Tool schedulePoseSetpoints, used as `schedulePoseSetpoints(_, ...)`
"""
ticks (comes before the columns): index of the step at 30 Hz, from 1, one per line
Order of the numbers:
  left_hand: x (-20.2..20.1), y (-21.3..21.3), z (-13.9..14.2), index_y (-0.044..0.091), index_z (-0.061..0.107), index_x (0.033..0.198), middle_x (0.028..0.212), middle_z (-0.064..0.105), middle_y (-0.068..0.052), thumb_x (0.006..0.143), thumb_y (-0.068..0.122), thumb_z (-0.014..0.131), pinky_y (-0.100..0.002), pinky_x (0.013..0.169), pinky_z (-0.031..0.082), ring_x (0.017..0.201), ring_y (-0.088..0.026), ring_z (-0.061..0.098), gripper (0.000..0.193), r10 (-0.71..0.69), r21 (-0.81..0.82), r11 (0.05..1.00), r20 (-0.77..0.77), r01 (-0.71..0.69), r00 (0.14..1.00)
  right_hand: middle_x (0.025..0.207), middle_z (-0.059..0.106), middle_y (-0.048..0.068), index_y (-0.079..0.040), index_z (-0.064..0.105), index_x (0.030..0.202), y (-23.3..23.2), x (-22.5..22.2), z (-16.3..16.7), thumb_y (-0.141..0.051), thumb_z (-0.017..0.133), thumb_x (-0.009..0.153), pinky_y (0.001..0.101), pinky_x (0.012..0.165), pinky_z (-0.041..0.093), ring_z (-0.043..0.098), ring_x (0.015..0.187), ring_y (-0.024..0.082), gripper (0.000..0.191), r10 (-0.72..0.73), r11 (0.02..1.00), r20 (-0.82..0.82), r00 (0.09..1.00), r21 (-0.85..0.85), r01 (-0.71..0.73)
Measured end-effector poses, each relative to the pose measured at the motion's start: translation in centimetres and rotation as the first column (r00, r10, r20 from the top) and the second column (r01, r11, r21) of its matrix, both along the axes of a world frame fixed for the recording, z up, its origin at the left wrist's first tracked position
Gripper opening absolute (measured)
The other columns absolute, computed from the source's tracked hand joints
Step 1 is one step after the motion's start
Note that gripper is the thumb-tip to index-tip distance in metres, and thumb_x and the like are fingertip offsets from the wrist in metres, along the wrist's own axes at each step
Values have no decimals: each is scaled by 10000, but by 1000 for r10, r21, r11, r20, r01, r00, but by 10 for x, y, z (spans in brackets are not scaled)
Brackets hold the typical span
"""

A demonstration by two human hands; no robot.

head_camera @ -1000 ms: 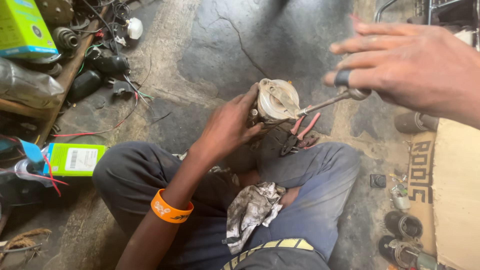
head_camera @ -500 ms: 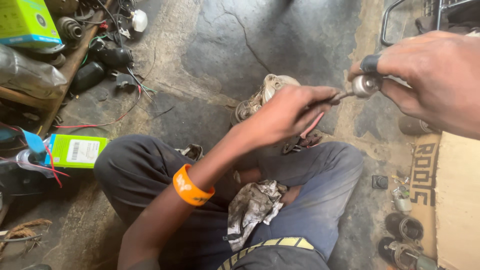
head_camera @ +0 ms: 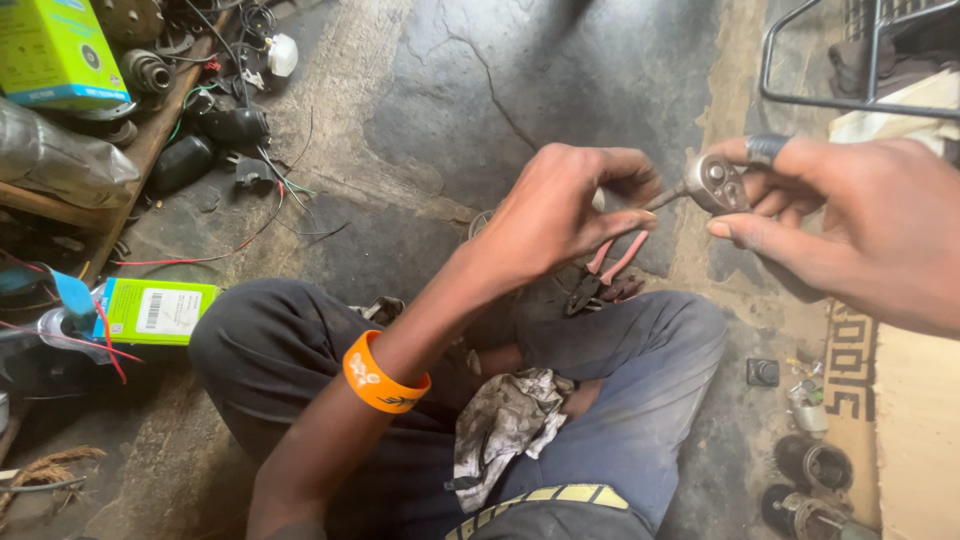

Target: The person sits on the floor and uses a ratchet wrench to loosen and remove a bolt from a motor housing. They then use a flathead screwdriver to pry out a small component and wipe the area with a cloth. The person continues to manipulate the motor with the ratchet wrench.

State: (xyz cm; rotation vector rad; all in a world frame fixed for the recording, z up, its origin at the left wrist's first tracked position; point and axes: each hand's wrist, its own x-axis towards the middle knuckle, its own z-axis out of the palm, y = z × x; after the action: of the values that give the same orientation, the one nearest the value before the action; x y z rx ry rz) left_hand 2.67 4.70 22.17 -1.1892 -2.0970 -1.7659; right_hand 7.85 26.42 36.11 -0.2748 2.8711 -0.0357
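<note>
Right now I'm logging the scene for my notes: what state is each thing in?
Left hand: raised, fingers pinched at the thin end of the metal tool.
Right hand: raised, gripping the tool's round head.
Metal tool: held in the air between both hands.
Pliers: lying on the floor, red handles apart.
Rag: crumpled in the lap.
Orange wristband: on the left forearm.
Green box: lying flat.
</note>
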Motion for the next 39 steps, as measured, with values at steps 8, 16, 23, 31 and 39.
schedulePoseSetpoints(8,-15,0,16,4,724,1184,985,813,-123,954,115,721,-294,775,623,876,-145,780,255,-353,127,934,178,334,918,920,786,80,-101,664,1344,-18,-4,14,-354,776,893,319,732,641,775,791,178,529,-119,993,117,986,33,116)
schedulePoseSetpoints(16,23,21,5,55,741,1089,805,726,-157,940,85,733,-341,620,567,624,-184,717,153,62,60,996,137,-71,989,830,733,116,45,671,1218,-30,12,16,-335,784,880,317,680,637,751,763,190,521,-264,946,151,953,-150,286)
schedulePoseSetpoints(23,49,26,5,48,676,1195,1010,737,-167,980,80,694,-363,778,586,887,-261,738,218,200,169,962,89,-213,976,834,724,90,-81,631,1369,-42,10,21,-366,782,909,319,645,606,727,738,176,562,-250,968,154,956,26,249)
schedulePoseSetpoints(31,-23,-3,-5,67,751,1161,871,792,-85,886,23,702,-351,656,565,698,-168,721,282,-322,-178,920,166,349,932,742,718,92,-119,601,1391,-57,-6,37,-362,744,946,393,494,497,655,525,231,527,-356,934,242,903,65,351)
schedulePoseSetpoints(39,-6,4,-15,46,764,1092,767,763,-93,888,0,725,-328,618,590,610,-147,734,212,-181,-127,966,292,225,939,773,710,79,-41,623,1292,-62,-4,34,-341,737,951,328,507,520,658,594,158,468,-355,935,252,900,104,340)
